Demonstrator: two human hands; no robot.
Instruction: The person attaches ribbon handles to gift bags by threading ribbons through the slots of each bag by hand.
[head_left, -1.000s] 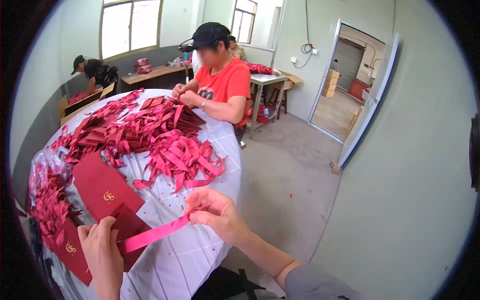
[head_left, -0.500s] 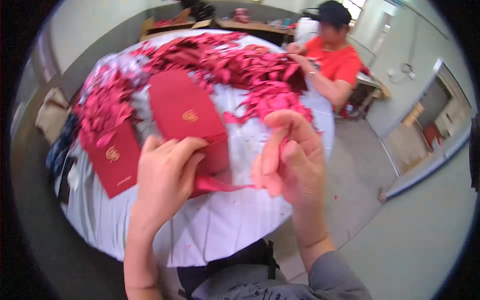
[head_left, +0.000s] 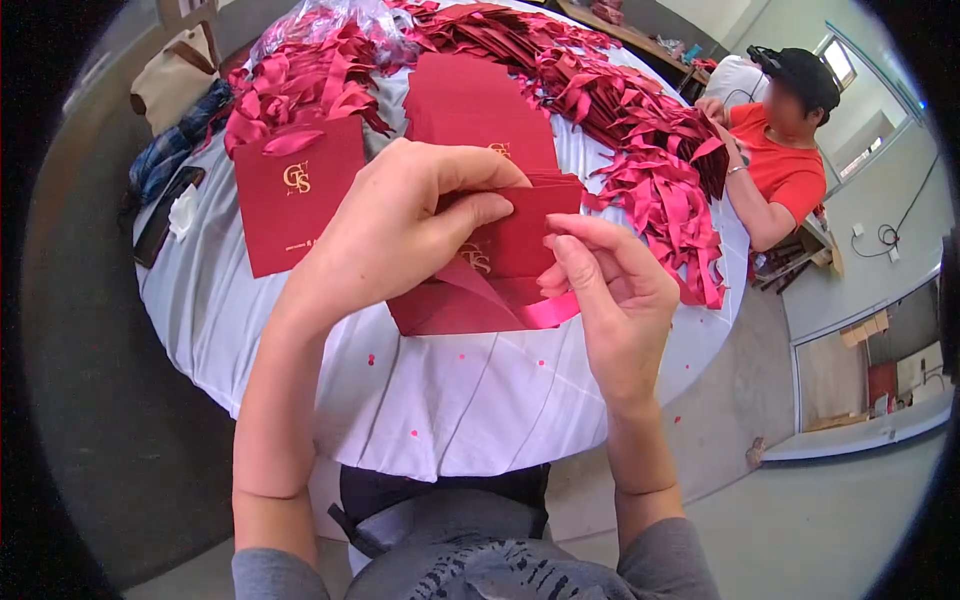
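Near the middle of the round table, my left hand (head_left: 395, 215) pinches the upper edge of a dark red paper bag (head_left: 440, 312) between thumb and fingers. A gold emblem on the bag is partly covered. From the bag a pink ribbon (head_left: 545, 313) loops toward my right hand (head_left: 620, 305), whose fingers are closed on it just right of the bag. Behind them lies a stack of similar red bags (head_left: 465, 95). Left of my left hand rests another red bag (head_left: 265, 215) with a gold emblem and a pink ribbon handle.
White cloth (head_left: 350, 400) covers the table, with small red dots scattered on it. Heaps of ribboned bags (head_left: 665, 205) line the far and right sides. A phone-like dark object (head_left: 165, 215) and crumpled tissue (head_left: 184, 213) lie at left. A person in a red shirt (head_left: 780, 165) sits far right.
The view has shifted, bringing the table lower and the person further right. My left hand has moved onto the bag's upper edge; my right hand has come closer to the bag with the ribbon.
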